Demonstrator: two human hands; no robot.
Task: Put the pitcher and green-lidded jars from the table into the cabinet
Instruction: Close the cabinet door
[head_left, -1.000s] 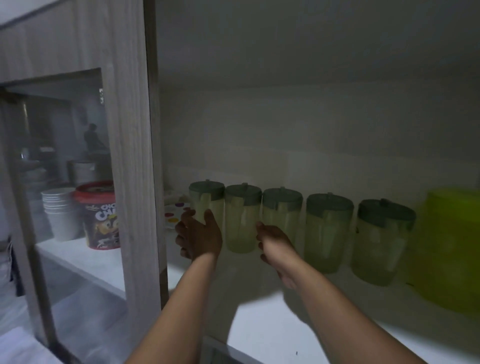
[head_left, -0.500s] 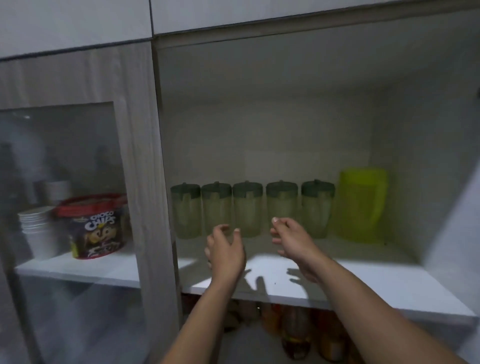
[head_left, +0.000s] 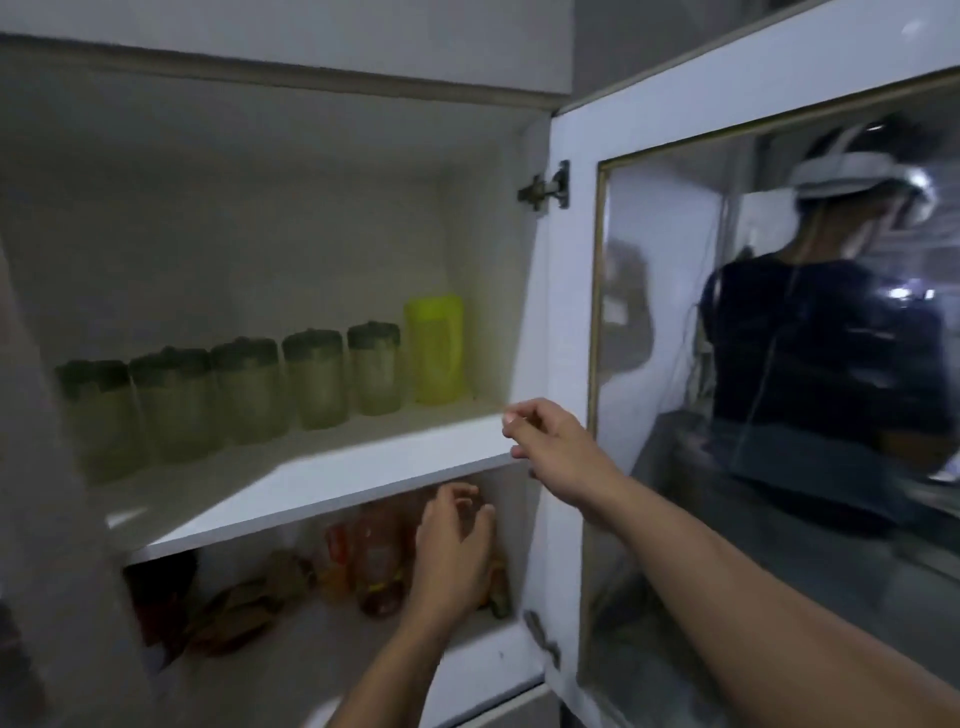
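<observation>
Several green-lidded jars (head_left: 314, 382) stand in a row at the back of the cabinet's white shelf (head_left: 363, 467). The yellow-green pitcher (head_left: 435, 349) stands upright at the right end of the row, near the cabinet's side wall. My right hand (head_left: 553, 447) hovers at the shelf's right front corner, close to the inner edge of the open door; its fingers are loosely curled and hold nothing. My left hand (head_left: 453, 548) hangs lower, in front of the shelf below, fingers apart and empty.
The glass-paned cabinet door (head_left: 571, 322) stands open on the right, with a reflection of a person in it. Bottles (head_left: 379, 566) and packets (head_left: 234, 618) fill the lower shelf. A closed door's edge (head_left: 47, 519) borders the left.
Both hands have pulled back from the jars. The view has swung right; my right hand now sits near the open door and my left hand has dropped below the shelf.
</observation>
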